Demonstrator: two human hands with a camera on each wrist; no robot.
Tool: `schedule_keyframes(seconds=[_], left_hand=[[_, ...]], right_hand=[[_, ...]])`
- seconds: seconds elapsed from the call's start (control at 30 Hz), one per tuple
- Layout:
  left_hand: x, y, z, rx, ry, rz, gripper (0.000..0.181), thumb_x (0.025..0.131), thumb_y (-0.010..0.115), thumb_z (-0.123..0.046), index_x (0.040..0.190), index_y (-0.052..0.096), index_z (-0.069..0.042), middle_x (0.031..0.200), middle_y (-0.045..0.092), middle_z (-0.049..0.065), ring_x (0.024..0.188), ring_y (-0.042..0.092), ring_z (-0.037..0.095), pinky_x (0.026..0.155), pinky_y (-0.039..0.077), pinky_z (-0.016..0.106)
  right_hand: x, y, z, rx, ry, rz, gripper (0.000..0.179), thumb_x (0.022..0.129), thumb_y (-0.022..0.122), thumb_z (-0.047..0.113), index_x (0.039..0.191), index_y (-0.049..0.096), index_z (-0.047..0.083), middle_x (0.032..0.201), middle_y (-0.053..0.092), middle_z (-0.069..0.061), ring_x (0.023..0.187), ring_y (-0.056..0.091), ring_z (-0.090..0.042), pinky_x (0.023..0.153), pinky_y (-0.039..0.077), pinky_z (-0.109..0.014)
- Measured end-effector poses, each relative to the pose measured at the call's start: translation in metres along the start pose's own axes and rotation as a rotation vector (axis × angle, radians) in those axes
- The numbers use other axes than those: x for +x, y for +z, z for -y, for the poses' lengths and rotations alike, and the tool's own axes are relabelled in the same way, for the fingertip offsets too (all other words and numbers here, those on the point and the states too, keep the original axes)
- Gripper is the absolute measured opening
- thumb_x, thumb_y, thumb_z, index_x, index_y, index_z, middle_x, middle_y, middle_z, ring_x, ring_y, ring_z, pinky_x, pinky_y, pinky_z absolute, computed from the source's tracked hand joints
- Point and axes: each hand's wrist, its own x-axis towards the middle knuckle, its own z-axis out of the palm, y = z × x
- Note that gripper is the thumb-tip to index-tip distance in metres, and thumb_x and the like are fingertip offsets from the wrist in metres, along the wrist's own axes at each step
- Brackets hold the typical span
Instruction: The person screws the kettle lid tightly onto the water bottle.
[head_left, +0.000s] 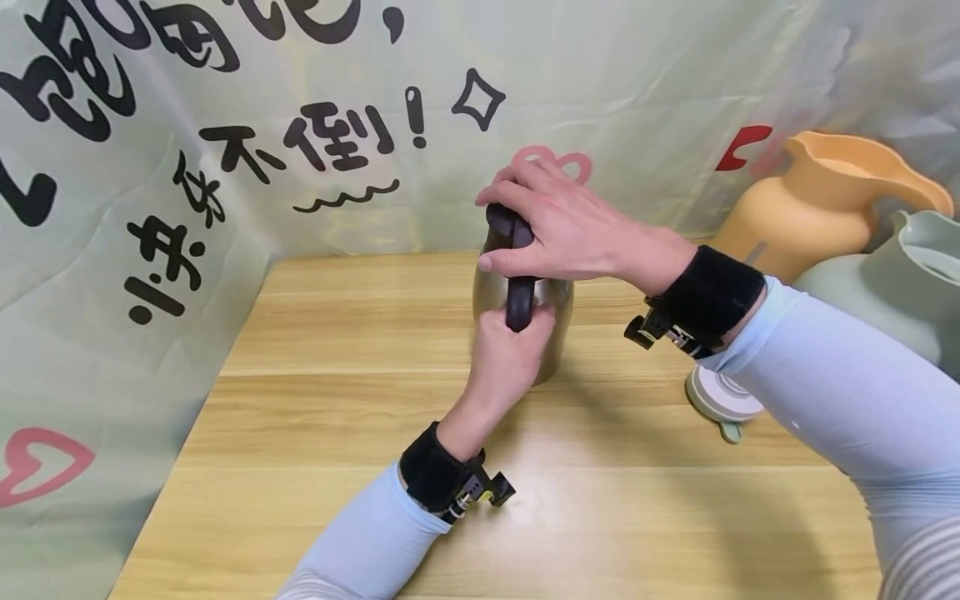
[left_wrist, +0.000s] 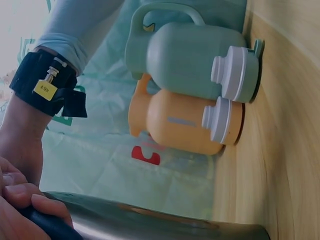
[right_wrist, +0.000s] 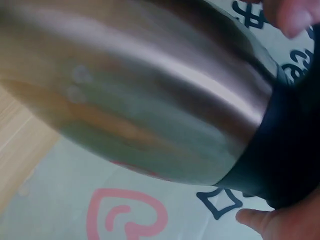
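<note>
A steel thermos jug (head_left: 557, 333) with a black handle (head_left: 520, 304) stands upright on the wooden table, near the back wall. My left hand (head_left: 506, 358) grips the handle, thumb on its upper part. Over the jug's black top (head_left: 498, 218) lies my right hand (head_left: 558, 221), fingers bent across the far side and thumb on the near side, holding the lid. The right wrist view shows the shiny steel body (right_wrist: 150, 90) close up, with a dark collar (right_wrist: 260, 145) below the hand. Much of the lid is hidden under the palm.
At the right stand an orange jug (head_left: 780, 217) and a pale green jug (head_left: 877, 292). White stoppers (left_wrist: 232, 74) stand in front of them, one partly under my right forearm. A printed cloth (head_left: 600, 92) hangs behind the table (head_left: 337, 400) and along its left side.
</note>
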Motion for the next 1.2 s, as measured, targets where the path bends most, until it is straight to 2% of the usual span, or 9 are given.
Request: schedule_keyframes(seconds=[0.17, 0.33, 0.47, 0.57, 0.67, 0.8, 0.87, 0.97, 1.2], left_hand=[[0.0, -0.005, 0.0, 0.022, 0.008, 0.016, 0.042, 0.094, 0.065, -0.027, 0.056, 0.051, -0.015, 0.048, 0.034, -0.012, 0.043, 0.03, 0.01, 0.043, 0.025, 0.028], [-0.001, -0.005, 0.001, 0.04, 0.025, -0.003, 0.038, 0.092, 0.065, -0.025, 0.058, 0.053, -0.014, 0.049, 0.035, -0.012, 0.045, 0.032, 0.009, 0.044, 0.026, 0.029], [-0.001, -0.005, 0.001, 0.072, 0.02, -0.026, 0.04, 0.091, 0.065, -0.029, 0.056, 0.051, -0.015, 0.05, 0.035, -0.012, 0.047, 0.033, 0.009, 0.045, 0.027, 0.03], [-0.002, -0.004, 0.0, 0.083, -0.006, -0.035, 0.046, 0.092, 0.066, -0.031, 0.054, 0.047, -0.017, 0.049, 0.033, -0.012, 0.046, 0.031, 0.009, 0.044, 0.026, 0.03], [-0.004, -0.004, -0.001, 0.086, -0.022, -0.037, 0.048, 0.093, 0.067, -0.031, 0.053, 0.045, -0.017, 0.049, 0.031, -0.012, 0.045, 0.03, 0.01, 0.044, 0.025, 0.03], [-0.004, -0.004, -0.001, 0.07, -0.013, -0.026, 0.043, 0.093, 0.066, -0.03, 0.056, 0.05, -0.016, 0.049, 0.032, -0.012, 0.045, 0.03, 0.01, 0.043, 0.024, 0.029], [-0.003, -0.005, -0.001, 0.049, -0.005, -0.02, 0.041, 0.093, 0.065, -0.028, 0.057, 0.051, -0.015, 0.049, 0.032, -0.012, 0.045, 0.03, 0.01, 0.043, 0.024, 0.028], [-0.003, -0.006, -0.001, 0.041, 0.005, -0.02, 0.042, 0.093, 0.066, -0.028, 0.057, 0.05, -0.016, 0.05, 0.032, -0.012, 0.045, 0.03, 0.009, 0.043, 0.023, 0.028], [-0.001, -0.011, 0.003, 0.058, 0.017, -0.048, 0.04, 0.093, 0.067, -0.027, 0.058, 0.053, -0.014, 0.051, 0.037, -0.011, 0.048, 0.035, 0.01, 0.046, 0.029, 0.029]], right_hand=[[-0.005, -0.005, 0.002, 0.071, 0.021, 0.038, 0.098, 0.085, 0.079, 0.061, 0.164, 0.036, 0.021, 0.162, 0.036, -0.006, 0.151, 0.03, -0.021, 0.12, 0.036, -0.048], [-0.018, -0.004, 0.004, 0.145, 0.075, 0.016, 0.095, 0.09, 0.074, 0.061, 0.166, 0.03, 0.023, 0.167, 0.03, 0.0, 0.151, 0.035, -0.02, 0.12, 0.036, -0.049], [-0.026, -0.001, 0.003, 0.237, 0.156, -0.017, 0.082, 0.099, 0.063, 0.06, 0.166, 0.032, 0.026, 0.169, 0.034, 0.0, 0.152, 0.038, -0.026, 0.122, 0.032, -0.054], [-0.03, 0.003, -0.002, 0.341, 0.182, -0.086, 0.067, 0.106, 0.055, 0.054, 0.163, 0.038, 0.024, 0.165, 0.042, -0.006, 0.151, 0.041, -0.03, 0.122, 0.031, -0.054], [-0.034, 0.006, -0.005, 0.418, 0.204, -0.129, 0.063, 0.106, 0.06, 0.046, 0.161, 0.043, 0.021, 0.156, 0.051, -0.009, 0.143, 0.048, -0.029, 0.119, 0.034, -0.052], [-0.034, 0.01, -0.005, 0.417, 0.227, -0.148, 0.071, 0.097, 0.076, 0.035, 0.159, 0.046, 0.017, 0.152, 0.055, -0.01, 0.135, 0.054, -0.028, 0.115, 0.038, -0.049], [-0.033, 0.013, -0.004, 0.41, 0.218, -0.17, 0.072, 0.095, 0.079, 0.033, 0.157, 0.048, 0.015, 0.154, 0.054, -0.01, 0.137, 0.053, -0.029, 0.116, 0.038, -0.049], [-0.033, 0.018, -0.005, 0.416, 0.194, -0.209, 0.073, 0.095, 0.08, 0.037, 0.157, 0.049, 0.013, 0.157, 0.051, -0.01, 0.14, 0.051, -0.03, 0.117, 0.038, -0.048], [-0.045, 0.034, -0.011, 0.547, 0.128, -0.357, 0.096, 0.085, 0.066, 0.072, 0.157, 0.047, 0.011, 0.158, 0.048, -0.01, 0.144, 0.047, -0.027, 0.12, 0.039, -0.047]])
